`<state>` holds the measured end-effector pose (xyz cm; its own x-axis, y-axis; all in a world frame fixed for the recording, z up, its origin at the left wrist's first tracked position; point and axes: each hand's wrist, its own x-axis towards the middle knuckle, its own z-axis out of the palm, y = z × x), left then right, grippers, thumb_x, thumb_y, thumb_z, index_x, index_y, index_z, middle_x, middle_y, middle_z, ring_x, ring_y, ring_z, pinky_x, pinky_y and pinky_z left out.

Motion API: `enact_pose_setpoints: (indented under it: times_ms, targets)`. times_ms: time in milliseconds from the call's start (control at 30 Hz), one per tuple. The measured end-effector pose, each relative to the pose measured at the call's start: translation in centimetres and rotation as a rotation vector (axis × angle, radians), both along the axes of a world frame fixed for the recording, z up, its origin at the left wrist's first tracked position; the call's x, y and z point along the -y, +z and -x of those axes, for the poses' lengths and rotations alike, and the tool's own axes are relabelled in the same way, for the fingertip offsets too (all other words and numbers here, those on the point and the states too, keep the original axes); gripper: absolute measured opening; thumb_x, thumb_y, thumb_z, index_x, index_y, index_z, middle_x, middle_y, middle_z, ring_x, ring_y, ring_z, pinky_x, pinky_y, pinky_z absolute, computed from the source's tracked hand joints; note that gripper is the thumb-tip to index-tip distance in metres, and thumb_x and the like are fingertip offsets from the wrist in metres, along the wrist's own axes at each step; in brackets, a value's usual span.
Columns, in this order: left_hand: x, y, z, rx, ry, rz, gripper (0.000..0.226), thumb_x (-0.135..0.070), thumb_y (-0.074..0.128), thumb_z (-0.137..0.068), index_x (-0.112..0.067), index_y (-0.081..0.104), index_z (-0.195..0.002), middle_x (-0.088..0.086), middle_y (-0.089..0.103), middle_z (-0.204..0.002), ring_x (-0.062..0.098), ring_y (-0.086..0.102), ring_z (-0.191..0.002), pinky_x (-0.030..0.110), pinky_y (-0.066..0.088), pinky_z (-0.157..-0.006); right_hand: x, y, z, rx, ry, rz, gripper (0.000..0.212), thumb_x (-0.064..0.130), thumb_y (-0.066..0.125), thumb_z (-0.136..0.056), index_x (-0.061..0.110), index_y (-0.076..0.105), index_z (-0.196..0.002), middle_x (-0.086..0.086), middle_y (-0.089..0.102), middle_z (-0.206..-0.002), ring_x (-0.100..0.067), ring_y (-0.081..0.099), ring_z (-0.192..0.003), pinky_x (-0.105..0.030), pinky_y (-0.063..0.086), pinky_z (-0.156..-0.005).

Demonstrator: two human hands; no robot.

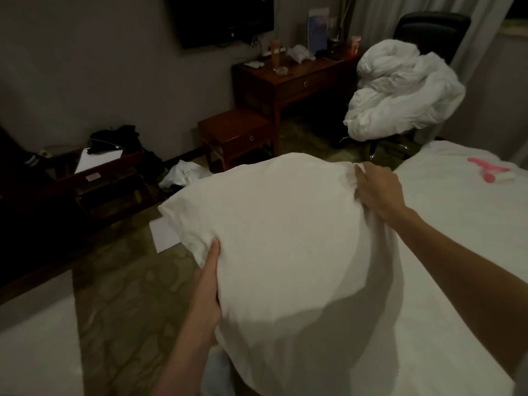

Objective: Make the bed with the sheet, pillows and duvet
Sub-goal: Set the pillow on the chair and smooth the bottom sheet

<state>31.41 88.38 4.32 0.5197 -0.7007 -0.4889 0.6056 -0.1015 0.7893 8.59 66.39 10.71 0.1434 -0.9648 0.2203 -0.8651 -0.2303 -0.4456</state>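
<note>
A big white pillow [285, 252] fills the middle of the head view, held up over the near edge of the bed. My left hand [207, 281] grips its lower left edge, thumb on top. My right hand [374, 190] pinches the fabric at its upper right corner. The bed [457, 238] at the right is covered with a white sheet. A crumpled white duvet [400, 92] is piled on a black chair at the back right.
A pink and white object [491, 171] lies on the bed's far right. A wooden desk [294, 81] with clutter and a low wooden stool [234, 135] stand ahead. Another white bed [34, 347] sits at the lower left, patterned carpet [128, 295] between.
</note>
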Motion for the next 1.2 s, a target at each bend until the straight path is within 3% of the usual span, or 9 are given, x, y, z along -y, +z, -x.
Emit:
enact_pose_setpoints:
  times_ms: [200, 333, 467, 633, 800, 867, 1200]
  targets:
    - [10.1, 1.0, -13.9, 0.063, -0.105, 0.001, 0.045, -0.052, 0.067, -0.076, -0.028, 0.056, -0.112, 0.002, 0.068, -0.101, 0.025, 0.064, -0.096, 0.043, 0.048, -0.096, 7.8, 0.3, -10.4, 0.038, -0.108, 0.037, 0.042, 0.031, 0.030, -0.103, 0.003, 0.061, -0.102, -0.021, 0.066, -0.101, -0.038, 0.059, -0.094, -0.039, 0.040, -0.080]
    - [16.1, 1.7, -19.9, 0.076, -0.161, 0.019, 0.027, -0.050, 0.066, -0.079, -0.030, 0.063, -0.097, 0.000, 0.071, -0.102, 0.021, 0.066, -0.094, 0.034, 0.053, -0.079, 11.9, 0.6, -15.7, 0.058, -0.192, 0.037, 0.041, 0.032, 0.029, -0.103, 0.004, 0.058, -0.109, -0.021, 0.065, -0.107, -0.039, 0.058, -0.100, -0.041, 0.042, -0.085]
    - [23.2, 1.2, -24.5, 0.069, -0.249, 0.065, 0.057, -0.062, 0.075, -0.057, -0.030, 0.068, -0.104, -0.001, 0.072, -0.108, 0.022, 0.068, -0.098, 0.040, 0.051, -0.089, 17.3, 1.6, -19.8, 0.047, -0.271, 0.090, 0.041, 0.034, 0.028, -0.103, 0.007, 0.057, -0.115, -0.021, 0.064, -0.110, -0.040, 0.058, -0.102, -0.042, 0.042, -0.085]
    - [33.3, -1.1, -28.2, -0.004, -0.368, 0.069, 0.078, -0.072, 0.074, -0.059, -0.034, 0.058, -0.126, -0.002, 0.066, -0.122, 0.023, 0.064, -0.110, 0.044, 0.047, -0.096, 26.1, 2.1, -23.1, -0.034, -0.322, 0.127, 0.041, 0.033, 0.028, -0.103, 0.007, 0.057, -0.113, -0.022, 0.064, -0.108, -0.040, 0.058, -0.100, -0.041, 0.041, -0.081]
    - [44.9, 0.3, -29.2, 0.021, -0.327, 0.067, 0.033, -0.053, 0.065, -0.081, -0.037, 0.056, -0.108, -0.008, 0.068, -0.104, 0.015, 0.063, -0.094, 0.036, 0.051, -0.083, 36.1, 2.5, -24.3, -0.033, -0.388, 0.130, 0.038, 0.031, 0.030, -0.103, 0.008, 0.055, -0.121, -0.023, 0.063, -0.113, -0.040, 0.056, -0.104, -0.041, 0.041, -0.083]
    - [49.3, 1.8, -29.2, 0.010, -0.382, 0.081, 0.038, -0.054, 0.066, -0.079, -0.038, 0.052, -0.111, -0.009, 0.066, -0.106, 0.014, 0.062, -0.095, 0.037, 0.049, -0.090, 39.7, 3.4, -24.4, -0.011, -0.422, 0.123, 0.039, 0.031, 0.030, -0.103, 0.009, 0.055, -0.122, -0.023, 0.062, -0.115, -0.040, 0.055, -0.106, -0.040, 0.040, -0.084]
    - [70.9, 2.8, -30.2, 0.052, -0.426, 0.142, 0.041, -0.045, 0.064, -0.084, -0.025, 0.062, -0.120, -0.005, 0.071, -0.108, 0.016, 0.067, -0.098, 0.035, 0.054, -0.081, 57.8, 6.3, -24.5, -0.049, -0.559, 0.180, 0.040, 0.033, 0.029, -0.104, 0.011, 0.054, -0.124, -0.022, 0.062, -0.116, -0.037, 0.056, -0.105, -0.038, 0.040, -0.081]
